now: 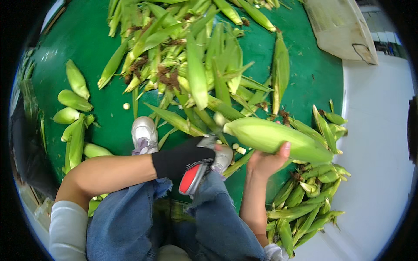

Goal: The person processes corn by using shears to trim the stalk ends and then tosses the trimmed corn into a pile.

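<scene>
My left hand [183, 158], in a black fingerless-looking glove, grips a cutting tool with a red and grey handle [189, 179]. Its metal blade [207, 141] shows blurred past the fingers, close to the stalk end of a corn ear. That large ear of corn in pale green husk [277, 137] rests in my right hand [269, 160], its thumb across the near side. A small blurred pale piece, apparently a stalk stub [219, 118], is just off the ear's stalk end. Several cut stubs [241, 150] lie on the green floor [111, 130] beside my right shoe.
A heap of stripped husks and leaves [176, 58] covers the floor ahead. Unshucked ears are piled [303, 202] at my right. Several trimmed-looking ears [75, 99] lie on the left. An off-white plastic crate [339, 29] stands at the far right, by a pale floor strip [372, 146].
</scene>
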A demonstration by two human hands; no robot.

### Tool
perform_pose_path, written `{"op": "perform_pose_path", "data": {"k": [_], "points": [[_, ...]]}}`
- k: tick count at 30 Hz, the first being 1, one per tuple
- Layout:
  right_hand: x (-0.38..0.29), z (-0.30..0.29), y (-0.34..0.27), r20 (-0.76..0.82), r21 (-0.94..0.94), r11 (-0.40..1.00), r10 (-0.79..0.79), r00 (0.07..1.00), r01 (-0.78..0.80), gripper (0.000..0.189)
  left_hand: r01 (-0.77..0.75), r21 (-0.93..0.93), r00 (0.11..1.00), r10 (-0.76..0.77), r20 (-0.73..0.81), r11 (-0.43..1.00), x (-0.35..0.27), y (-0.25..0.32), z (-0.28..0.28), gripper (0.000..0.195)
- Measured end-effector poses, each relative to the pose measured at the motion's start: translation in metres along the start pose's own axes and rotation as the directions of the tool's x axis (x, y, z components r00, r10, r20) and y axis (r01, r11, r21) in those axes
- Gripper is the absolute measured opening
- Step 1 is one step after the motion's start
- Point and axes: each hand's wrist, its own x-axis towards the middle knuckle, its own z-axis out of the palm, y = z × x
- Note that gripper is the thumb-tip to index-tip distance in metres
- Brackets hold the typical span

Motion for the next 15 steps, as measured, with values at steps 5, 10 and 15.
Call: {"op": "perform_pose_path", "data": {"k": [5,10,15], "points": [[-0.005,-0.004,-0.002,0.316,-0.325,0.928,-0.074,0.946,0.181,0.077,-0.237,0.61,0.906,0.398,-0.142,0.756,-0.015,0.008,-0.026,0.048],[-0.012,-0.014,0.018,0.493,-0.608,0.688,-0.062,0.868,0.395,0.075,-0.51,0.671,0.718,0.696,-0.013,0.538,-0.027,0.063,0.026,0.068],[-0.021,-0.007,0.028,0.585,-0.641,0.524,-0.14,0.799,0.561,0.078,-0.545,0.687,0.659,0.752,-0.003,0.481,-0.028,0.079,0.039,0.06]]}}
